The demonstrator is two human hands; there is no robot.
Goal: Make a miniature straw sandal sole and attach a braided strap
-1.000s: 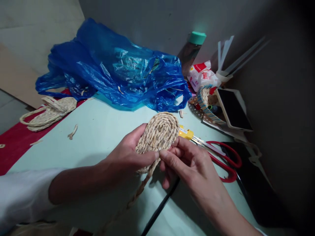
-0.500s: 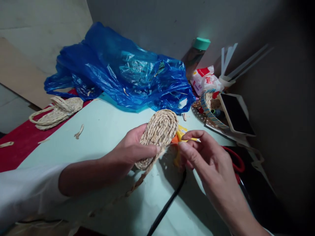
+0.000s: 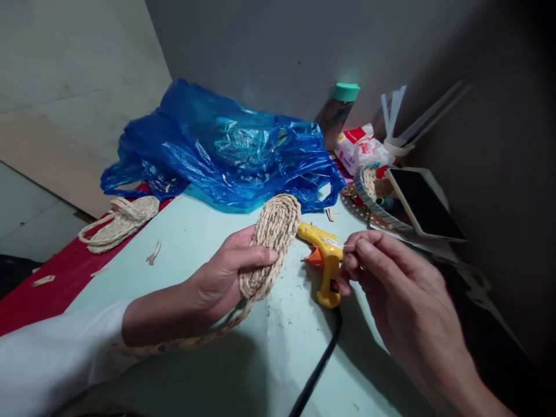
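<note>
My left hand [image 3: 217, 269] is closed around an oval coil of braided straw [image 3: 280, 229], thumb across its face. From the coil's lower end the loose straw braid [image 3: 217, 334] trails left over my forearm. My right hand [image 3: 399, 284] pinches thumb against forefinger to the right of the coil. A very thin pale strand [image 3: 350, 245] shows at those fingertips and runs left. Behind and below the fingers, a yellow glue gun [image 3: 332, 252] with an orange nozzle end lies on the light green tabletop [image 3: 282, 353], its black cord running toward me.
A crumpled blue plastic bag [image 3: 243, 147] spreads along the back. Another straw coil with a loop [image 3: 124, 223] lies on red cloth [image 3: 43, 301] at left. At right stand a bottle [image 3: 336, 116], a red-and-white packet [image 3: 362, 147], glue sticks [image 3: 393, 110], a small basket [image 3: 369, 191] and a dark-screened device [image 3: 428, 202].
My right hand has drawn away from the coil to the right, uncovering the glue gun. My left hand still holds the coil, now turned more upright. The camera view has shifted slightly.
</note>
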